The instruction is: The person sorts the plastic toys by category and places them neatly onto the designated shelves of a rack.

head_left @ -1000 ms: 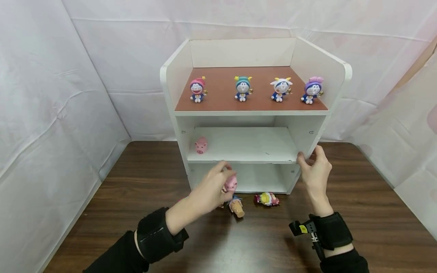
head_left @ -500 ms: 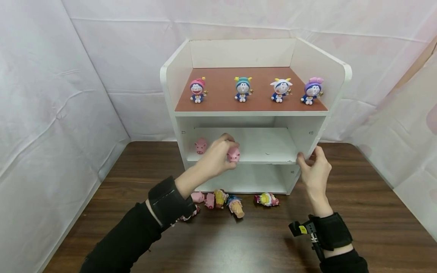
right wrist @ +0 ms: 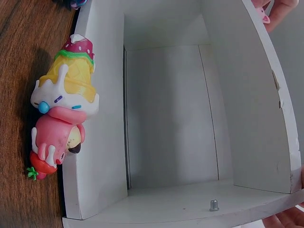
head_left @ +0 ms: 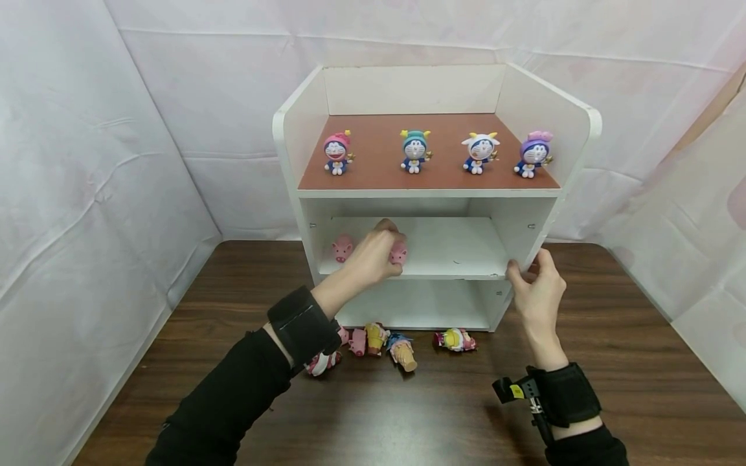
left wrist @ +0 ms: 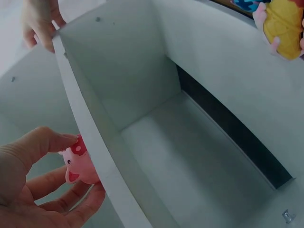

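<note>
My left hand (head_left: 375, 255) pinches a small pink pig figurine (head_left: 399, 253) at the front of the middle shelf (head_left: 449, 246). In the left wrist view the thumb is on the pig's red spotted top (left wrist: 78, 145), with fingers beneath its body. Whether its base touches the shelf board I cannot tell. Another pink pig figurine (head_left: 342, 248) stands on the same shelf, left of that hand. At the white shelf unit's right side panel (head_left: 556, 207), my right hand (head_left: 537, 291) grips the front edge, fingers outside and thumb near the middle board.
Several blue-and-white cat figurines (head_left: 414, 153) stand in a row on the brown top board (head_left: 373, 129). Before the unit, on the wooden table (head_left: 443, 414), lie a pink figurine (head_left: 357, 343), a yellow one (head_left: 376, 338), an ice-cream-cone figurine (head_left: 402, 353) and a colourful one (head_left: 456, 340).
The left hand has lifted the pig figurine from near the table up to the middle shelf, then slightly farther in over the board. The right hand has stayed on the side panel.
</note>
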A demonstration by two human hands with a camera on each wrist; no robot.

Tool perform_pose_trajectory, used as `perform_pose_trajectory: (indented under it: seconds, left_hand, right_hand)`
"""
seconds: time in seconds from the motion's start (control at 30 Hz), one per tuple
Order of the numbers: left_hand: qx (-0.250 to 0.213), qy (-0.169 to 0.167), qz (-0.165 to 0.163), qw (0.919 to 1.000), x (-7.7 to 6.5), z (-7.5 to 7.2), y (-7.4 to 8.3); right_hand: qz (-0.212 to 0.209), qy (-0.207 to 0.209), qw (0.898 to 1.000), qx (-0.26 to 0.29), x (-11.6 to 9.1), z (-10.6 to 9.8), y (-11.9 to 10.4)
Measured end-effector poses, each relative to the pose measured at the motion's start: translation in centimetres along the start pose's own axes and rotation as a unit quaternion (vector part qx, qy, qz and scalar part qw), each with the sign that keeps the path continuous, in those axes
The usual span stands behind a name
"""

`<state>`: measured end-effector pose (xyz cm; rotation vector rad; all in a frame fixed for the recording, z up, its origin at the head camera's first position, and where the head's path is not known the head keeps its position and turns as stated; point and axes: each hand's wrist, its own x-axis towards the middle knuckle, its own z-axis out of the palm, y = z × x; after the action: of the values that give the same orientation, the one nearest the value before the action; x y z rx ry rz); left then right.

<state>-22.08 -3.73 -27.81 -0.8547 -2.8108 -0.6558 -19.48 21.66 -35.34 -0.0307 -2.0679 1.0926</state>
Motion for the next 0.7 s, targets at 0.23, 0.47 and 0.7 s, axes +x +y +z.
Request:
perform_pose_trajectory:
  seconds: [0.23, 0.47, 0.7]
  left_hand:
    - [0.003, -0.001, -0.007, 1.0, 0.21, 0.12, -0.11]
    - [0.016, 0.002, -0.013, 0.9998, 0.08, 0.24, -0.11]
    - [0.016, 0.019, -0.009, 0.9997, -0.25, 0.19, -0.1]
  right_hand:
    - [-0.002, 0.002, 1.0, -0.002, -0.01, 0.03, 0.0]
    - [0.002, 0.002, 1.0, -0.006, -0.03, 0.03, -0.03]
    - [-0.001, 0.004, 1.0, -0.007, -0.01, 0.05, -0.04]
